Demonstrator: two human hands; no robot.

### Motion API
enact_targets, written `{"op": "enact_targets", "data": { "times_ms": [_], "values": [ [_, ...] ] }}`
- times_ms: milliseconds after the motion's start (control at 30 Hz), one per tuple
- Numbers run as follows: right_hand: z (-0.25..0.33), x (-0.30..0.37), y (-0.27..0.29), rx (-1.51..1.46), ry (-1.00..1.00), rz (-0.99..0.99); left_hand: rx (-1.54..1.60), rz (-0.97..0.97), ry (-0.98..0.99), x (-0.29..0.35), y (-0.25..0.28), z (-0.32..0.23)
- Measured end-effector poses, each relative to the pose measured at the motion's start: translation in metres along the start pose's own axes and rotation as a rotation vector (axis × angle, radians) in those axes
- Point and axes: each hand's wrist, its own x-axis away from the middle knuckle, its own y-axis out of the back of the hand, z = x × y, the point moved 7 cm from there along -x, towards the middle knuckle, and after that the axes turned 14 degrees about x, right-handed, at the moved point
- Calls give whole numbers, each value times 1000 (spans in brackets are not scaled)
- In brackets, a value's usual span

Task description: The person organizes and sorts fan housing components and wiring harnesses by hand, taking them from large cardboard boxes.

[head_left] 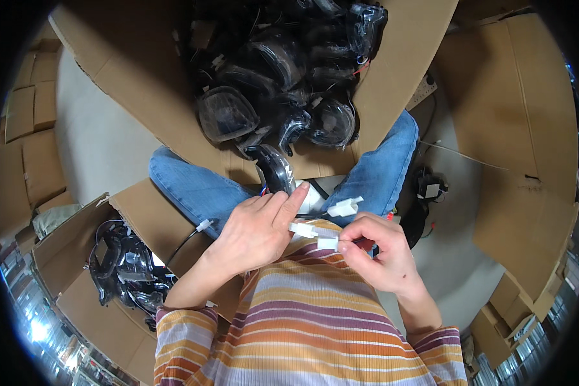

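Observation:
Above my lap, my left hand (257,228) is closed around the lower end of a curved black lamp (275,168) with a clear lens; its underside is hidden by the fingers. A white plug connector (303,229) sticks out beside the left thumb. Between thumb and forefinger, my right hand (378,251) pinches a second white connector (328,244). The two connectors lie close together, and I cannot tell whether they touch. Just above them, another white connector (345,206) is on a dark cable.
Between my knees stands an open cardboard box (402,48) heaped with similar black lamps (280,58). At the lower left another box (77,315) holds more lamps (125,264). A cable with a white plug (204,225) hangs over its flap. Large cardboard (514,96) stands at right, near a power strip (423,91).

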Motion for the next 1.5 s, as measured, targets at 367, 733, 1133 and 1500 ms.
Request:
{"op": "enact_targets", "data": {
  "times_ms": [367,733,1133,1500],
  "values": [
    [-1,-2,-3,44,-63,-24,-24,-27,-41,1,3,-2],
    [8,-4,-10,173,-36,-58,0,-40,-55,8,0,-1],
    [-4,4,21,8,21,3,603,-227,68,24,4,19],
    [21,0,27,-70,122,77,577,-268,-13,26,16,7]
  ]
}}
